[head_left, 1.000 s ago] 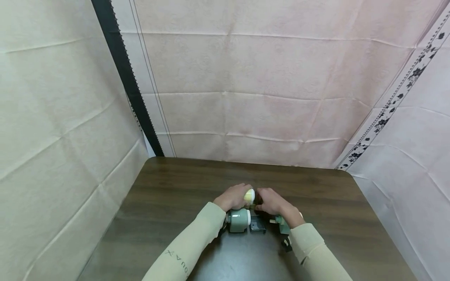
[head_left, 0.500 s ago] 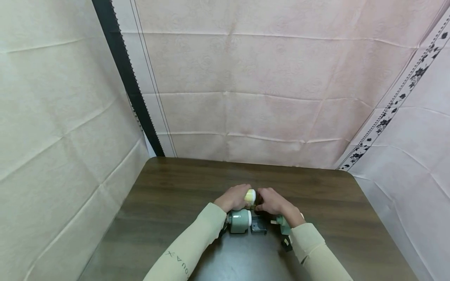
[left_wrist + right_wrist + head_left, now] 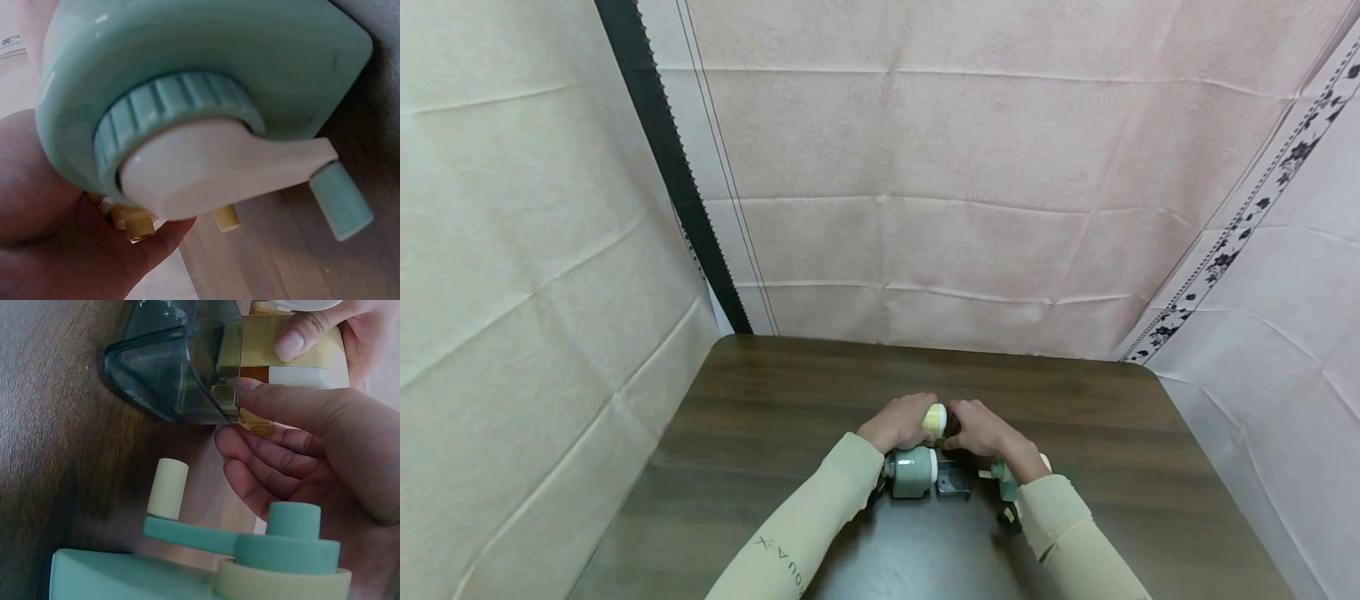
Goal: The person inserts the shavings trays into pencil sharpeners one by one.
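Note:
My left hand (image 3: 898,421) grips a yellow and white pencil sharpener (image 3: 935,419); its thumb lies across the yellow body in the right wrist view. The right hand (image 3: 981,427) pinches that sharpener's clear amber drawer (image 3: 256,425) between thumb and fingers. Part of the drawer is hidden behind the thumb and a smoky clear bin (image 3: 150,378). Nearer me, under the left wrist, sits a green crank pencil sharpener (image 3: 206,37) with a white crank (image 3: 194,165) and green knob. Below the right wrist is another green crank sharpener (image 3: 125,575) with a pale knob.
The things stand close together on a brown wooden table (image 3: 775,375). Beside the right sleeve lies a small dark object (image 3: 1009,518). Pale cloth walls (image 3: 925,167) rise behind the table and on both sides.

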Tool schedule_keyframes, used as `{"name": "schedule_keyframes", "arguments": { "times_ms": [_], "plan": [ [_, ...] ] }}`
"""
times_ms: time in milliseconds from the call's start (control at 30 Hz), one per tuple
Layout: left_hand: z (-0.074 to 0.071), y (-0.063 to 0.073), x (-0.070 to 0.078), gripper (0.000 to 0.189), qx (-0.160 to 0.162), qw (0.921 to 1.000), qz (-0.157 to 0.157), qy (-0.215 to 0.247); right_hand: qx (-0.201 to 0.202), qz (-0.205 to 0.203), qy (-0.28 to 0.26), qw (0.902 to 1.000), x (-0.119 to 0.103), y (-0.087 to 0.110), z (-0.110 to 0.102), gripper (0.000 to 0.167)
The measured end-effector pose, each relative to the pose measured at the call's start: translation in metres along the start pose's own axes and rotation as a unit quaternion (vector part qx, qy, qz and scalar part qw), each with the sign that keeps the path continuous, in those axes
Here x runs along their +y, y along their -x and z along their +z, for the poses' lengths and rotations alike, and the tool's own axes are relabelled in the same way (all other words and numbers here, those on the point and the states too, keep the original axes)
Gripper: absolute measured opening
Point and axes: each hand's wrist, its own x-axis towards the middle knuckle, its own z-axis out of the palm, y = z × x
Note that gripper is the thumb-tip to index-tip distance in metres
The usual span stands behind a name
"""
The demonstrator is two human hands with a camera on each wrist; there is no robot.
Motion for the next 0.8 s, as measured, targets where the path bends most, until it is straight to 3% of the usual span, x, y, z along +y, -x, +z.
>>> {"name": "schedule_keyframes", "arguments": {
  "times_ms": [800],
  "plan": [
    [-0.0001, -0.0023, 0.0003, 0.033, 0.0, 0.9999, -0.009, 0.005, 0.018, -0.006, -0.022, 0.9996, -0.0067, -0.0083, 0.0091, 0.026]
  ]
}}
